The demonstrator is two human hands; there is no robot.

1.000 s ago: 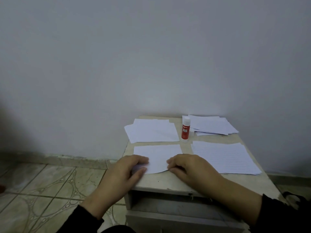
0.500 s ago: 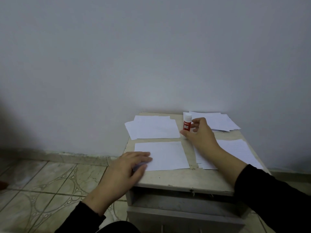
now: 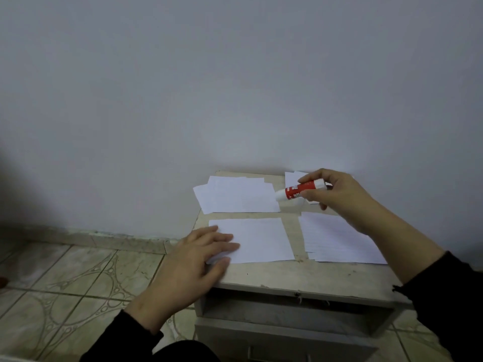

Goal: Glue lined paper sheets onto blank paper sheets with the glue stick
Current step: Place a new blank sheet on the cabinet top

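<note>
So the right hand (image 3: 337, 195) has just come off the sheet in front and gone to the back of the tabletop (image 3: 300, 273) for the glue stick (image 3: 300, 190). A second ago the stick was standing upright between the two back piles; now it's lifted clear, tipped nearly sideways, white end pointing left. The grip on it is a pinch: thumb and fingers curled round the red barrel. Can't tell whether the cap is on, but it looks capped to me.

The left hand (image 3: 201, 257) hasn't really moved. Its fingers lie flat and spread on the near-left corner of the single sheet (image 3: 261, 239) at the front, holding it in place.

Rest of the layout: a stack of lined sheets (image 3: 337, 239) just right of that sheet, a loose pile of white sheets (image 3: 235, 195) behind it, and one more pile (image 3: 292, 177) at the back right, mostly hidden behind the hand.

What it means: sheet positioning looks done and the glue step is starting. My guess is the cap has to come off next, which probably needs the left hand, so the front sheet could slide when it lets go. Nothing visibly glued on this sheet yet.
</note>
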